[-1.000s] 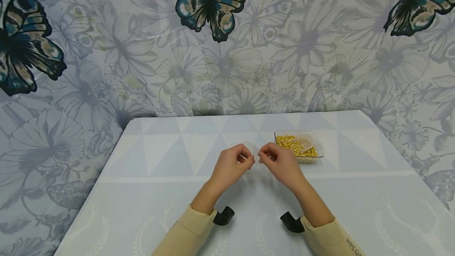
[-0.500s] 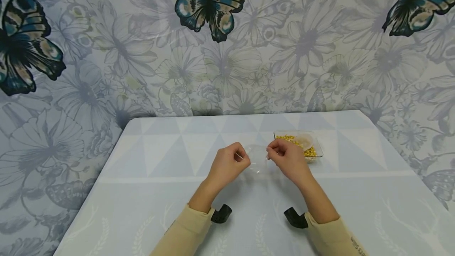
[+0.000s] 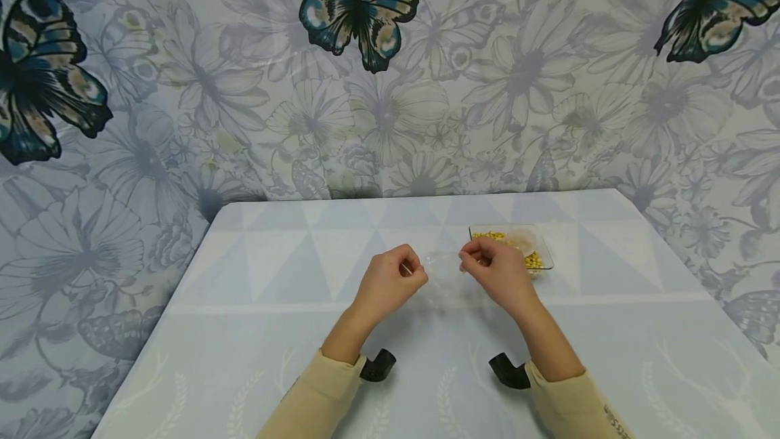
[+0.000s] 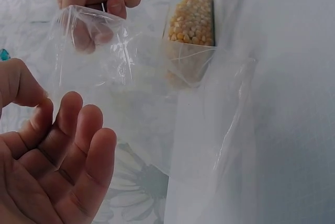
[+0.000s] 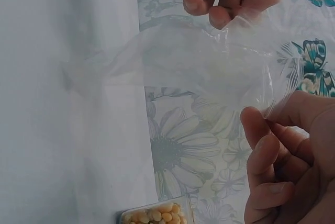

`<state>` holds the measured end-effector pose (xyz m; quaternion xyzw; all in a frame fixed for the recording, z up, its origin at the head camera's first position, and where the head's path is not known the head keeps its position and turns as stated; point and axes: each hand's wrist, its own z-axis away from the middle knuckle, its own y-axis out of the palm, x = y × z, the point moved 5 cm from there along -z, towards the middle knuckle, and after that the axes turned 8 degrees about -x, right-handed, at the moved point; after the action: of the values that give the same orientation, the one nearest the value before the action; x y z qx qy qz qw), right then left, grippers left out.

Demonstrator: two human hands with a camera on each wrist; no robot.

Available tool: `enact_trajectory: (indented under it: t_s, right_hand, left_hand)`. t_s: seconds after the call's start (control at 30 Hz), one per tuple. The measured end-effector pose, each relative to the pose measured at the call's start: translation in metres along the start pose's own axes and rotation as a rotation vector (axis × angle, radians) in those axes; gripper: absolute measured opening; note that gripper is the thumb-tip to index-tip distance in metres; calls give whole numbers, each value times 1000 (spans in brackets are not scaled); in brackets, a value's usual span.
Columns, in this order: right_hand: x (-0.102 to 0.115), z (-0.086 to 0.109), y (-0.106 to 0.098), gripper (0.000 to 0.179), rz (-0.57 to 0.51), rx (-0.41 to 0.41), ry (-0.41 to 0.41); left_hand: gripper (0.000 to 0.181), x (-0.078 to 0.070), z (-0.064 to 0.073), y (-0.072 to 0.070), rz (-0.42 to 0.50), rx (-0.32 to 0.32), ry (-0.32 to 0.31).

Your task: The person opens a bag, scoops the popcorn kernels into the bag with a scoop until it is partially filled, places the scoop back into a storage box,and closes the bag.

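A clear plastic bag point(image 3: 443, 278) is stretched between my two hands above the table, its body hanging down. My left hand point(image 3: 393, 278) pinches one side of the mouth between thumb and index finger; its other fingers are spread loosely in the left wrist view. On the opposite side my right hand point(image 3: 501, 276) pinches the other edge, seen in the right wrist view, where the bag point(image 5: 204, 51) spans from hand to hand. Just behind the right hand, a glass dish of corn kernels point(image 3: 534, 261) is partly covered by it. Through the film, kernels point(image 4: 192, 20) show in the left wrist view.
A round translucent piece point(image 3: 523, 241) lies on the kernels in the dish. The patterned table point(image 3: 256, 358) ends at a butterfly-print wall covering point(image 3: 378, 120). Black wrist mounts point(image 3: 379, 366) stick out inward from both sleeves.
The hands have moved apart, mostly the right one shifting right and slightly up, so the bag between them is opened wider. The dish has stayed put.
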<state>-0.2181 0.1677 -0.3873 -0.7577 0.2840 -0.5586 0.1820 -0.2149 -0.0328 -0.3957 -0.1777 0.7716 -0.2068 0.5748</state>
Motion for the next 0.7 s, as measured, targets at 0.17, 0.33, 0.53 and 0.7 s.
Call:
enact_trajectory:
  t_s: [0.17,0.33,0.53,0.7]
  right_hand:
    - [-1,0,3,5,-12,15,-7]
    - [0,0,4,6,-22,20,-16]
    - [3,2,6,5,-18,39,-22]
    - [6,3,7,3,-1,42,-41]
  left_hand:
    - [9,1,0,0,9,3,-14]
    - [9,-1,0,1,21,24,-15]
    - [10,-2,0,2,34,31,0]
    - [10,-4,-1,-3,74,-48,23]
